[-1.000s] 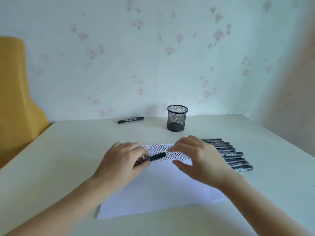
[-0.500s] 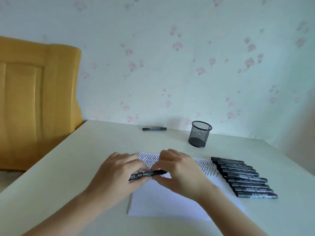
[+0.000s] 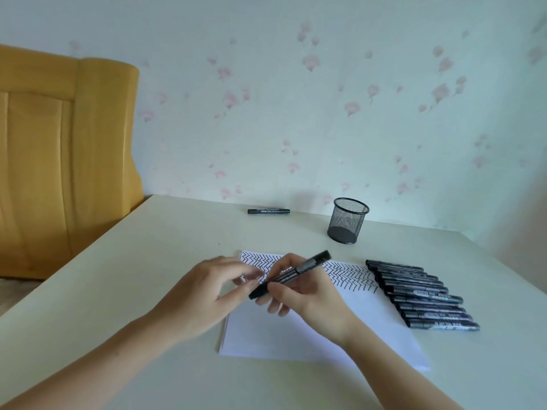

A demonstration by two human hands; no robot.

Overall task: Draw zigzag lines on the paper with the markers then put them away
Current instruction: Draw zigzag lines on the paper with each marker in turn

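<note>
A white paper [image 3: 299, 335] lies on the table, with black zigzag rows across its top edge. Above it, my right hand [image 3: 307, 300] grips a black marker [image 3: 296, 273] that slants up to the right. My left hand [image 3: 204, 294] is just left of it with relaxed, loosely curled fingers, the fingertips at the marker's lower end. To the right of the paper, several black markers [image 3: 423, 294] lie side by side in a row. One more marker [image 3: 268, 211] lies alone near the wall. A black mesh pen cup [image 3: 347, 221] stands upright behind the paper.
The cream table [image 3: 118, 291] ends at a flowered wall behind. A yellow wooden piece of furniture [image 3: 59, 161] stands beyond the table's left edge. The table's right edge runs close to the row of markers.
The marker has passed from my left hand's grip into my right hand and is now lifted and tilted up. The view has swung left and moved closer.
</note>
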